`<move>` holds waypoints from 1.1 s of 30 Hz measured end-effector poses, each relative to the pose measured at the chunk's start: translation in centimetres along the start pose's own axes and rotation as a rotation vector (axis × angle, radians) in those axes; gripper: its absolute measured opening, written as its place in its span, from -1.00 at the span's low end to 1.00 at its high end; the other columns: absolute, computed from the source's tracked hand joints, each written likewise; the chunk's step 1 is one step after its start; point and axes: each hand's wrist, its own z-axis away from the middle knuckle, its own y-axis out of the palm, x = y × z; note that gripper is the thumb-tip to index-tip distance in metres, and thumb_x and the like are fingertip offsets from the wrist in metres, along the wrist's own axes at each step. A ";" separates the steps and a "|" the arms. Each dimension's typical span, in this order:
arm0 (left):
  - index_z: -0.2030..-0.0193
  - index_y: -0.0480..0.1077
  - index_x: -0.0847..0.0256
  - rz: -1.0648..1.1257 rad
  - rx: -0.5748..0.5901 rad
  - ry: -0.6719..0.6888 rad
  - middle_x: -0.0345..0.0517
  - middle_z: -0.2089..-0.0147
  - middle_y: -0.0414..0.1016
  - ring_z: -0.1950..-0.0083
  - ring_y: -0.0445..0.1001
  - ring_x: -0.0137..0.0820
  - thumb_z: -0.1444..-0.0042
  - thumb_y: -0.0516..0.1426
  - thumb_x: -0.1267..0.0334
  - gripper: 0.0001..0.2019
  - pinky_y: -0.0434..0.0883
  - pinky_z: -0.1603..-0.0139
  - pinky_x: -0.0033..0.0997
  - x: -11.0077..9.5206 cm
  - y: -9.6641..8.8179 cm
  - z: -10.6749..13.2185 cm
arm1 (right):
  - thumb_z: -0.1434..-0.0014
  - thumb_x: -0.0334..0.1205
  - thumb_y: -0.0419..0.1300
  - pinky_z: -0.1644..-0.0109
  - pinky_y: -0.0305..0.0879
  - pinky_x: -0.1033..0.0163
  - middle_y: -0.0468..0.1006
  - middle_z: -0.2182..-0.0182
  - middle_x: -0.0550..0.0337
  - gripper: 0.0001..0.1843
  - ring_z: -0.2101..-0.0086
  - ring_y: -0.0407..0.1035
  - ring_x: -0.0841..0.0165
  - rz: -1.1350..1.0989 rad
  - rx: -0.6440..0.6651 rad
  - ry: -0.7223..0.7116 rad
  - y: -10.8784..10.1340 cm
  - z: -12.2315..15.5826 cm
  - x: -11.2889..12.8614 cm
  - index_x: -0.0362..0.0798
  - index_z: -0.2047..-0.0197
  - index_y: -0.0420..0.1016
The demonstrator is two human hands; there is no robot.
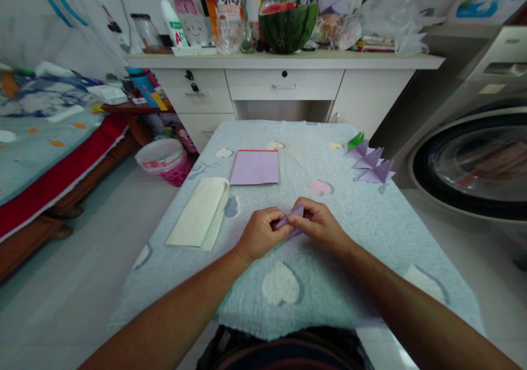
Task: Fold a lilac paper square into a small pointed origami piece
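Between my two hands is a small folded piece of purple paper (297, 213), pinched from both sides above the tablecloth. My left hand (263, 230) grips its left end with thumb and fingers together. At its right side my right hand (321, 223) presses with the thumb on top; the fingers partly cover the folds. Beyond my hands lies a stack of square paper (254, 168), purple on top with a red edge showing. To the left rests a folded cream cloth or paper (197, 213). Several folded paper pieces (376, 171), purple and one green, stand in a row at the far right.
A pale blue cloth with heart patterns covers the table (284, 285). Behind it stands a white cabinet (284, 84) bearing a cut watermelon (288, 29), bottles and bags. A washing machine (473, 156) is at the right; a pink bin (175, 172) and a bed (49, 156) are left.
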 end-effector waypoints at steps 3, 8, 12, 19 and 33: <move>0.59 0.23 0.23 0.022 0.021 -0.036 -0.33 0.57 0.13 0.50 0.14 -0.53 -0.06 0.18 0.20 -0.71 0.08 0.46 -0.49 0.1 -0.1 0.0 | -0.12 -0.01 0.30 0.45 0.10 0.36 0.29 0.56 0.34 -0.68 0.52 0.17 0.50 -0.064 -0.035 -0.008 -0.3 -0.1 0.0 -0.07 0.42 0.36; 0.59 0.25 0.25 0.058 0.029 0.001 -0.31 0.55 0.11 0.48 0.14 -0.52 -0.14 0.14 0.13 -0.66 0.09 0.45 -0.49 0.3 -0.2 -0.1 | -0.02 0.00 0.38 0.43 0.15 0.36 0.36 0.54 0.33 -0.65 0.51 0.22 0.49 -0.159 0.004 0.065 -0.3 -0.2 -0.2 -0.09 0.39 0.40; 0.57 0.25 0.25 0.073 0.039 -0.020 -0.33 0.54 0.12 0.48 0.14 -0.54 -0.09 0.17 0.19 -0.71 0.08 0.45 -0.50 0.3 0.0 -0.1 | -0.01 0.00 0.38 0.42 0.16 0.35 0.40 0.54 0.31 -0.66 0.50 0.25 0.49 -0.164 0.011 0.084 -0.2 -0.1 -0.7 -0.10 0.42 0.45; 0.58 0.24 0.24 0.094 0.075 -0.097 -0.34 0.56 0.10 0.49 0.12 -0.54 -0.07 0.19 0.15 -0.68 0.05 0.47 -0.50 0.3 0.2 -0.3 | -0.01 -0.06 0.40 0.38 0.18 0.34 0.45 0.52 0.28 -0.71 0.48 0.29 0.48 -0.186 -0.013 0.082 -0.3 -0.1 -0.7 -0.12 0.42 0.51; 0.60 0.24 0.25 0.135 0.127 -0.116 -0.34 0.57 0.07 0.50 0.09 -0.54 -0.05 0.20 0.15 -0.68 0.04 0.47 -0.49 0.2 0.2 -0.4 | -0.01 -0.06 0.38 0.43 0.14 0.31 0.36 0.57 0.31 -0.73 0.52 0.19 0.47 -0.167 -0.193 0.012 -1.9 -0.2 0.6 -0.06 0.50 0.47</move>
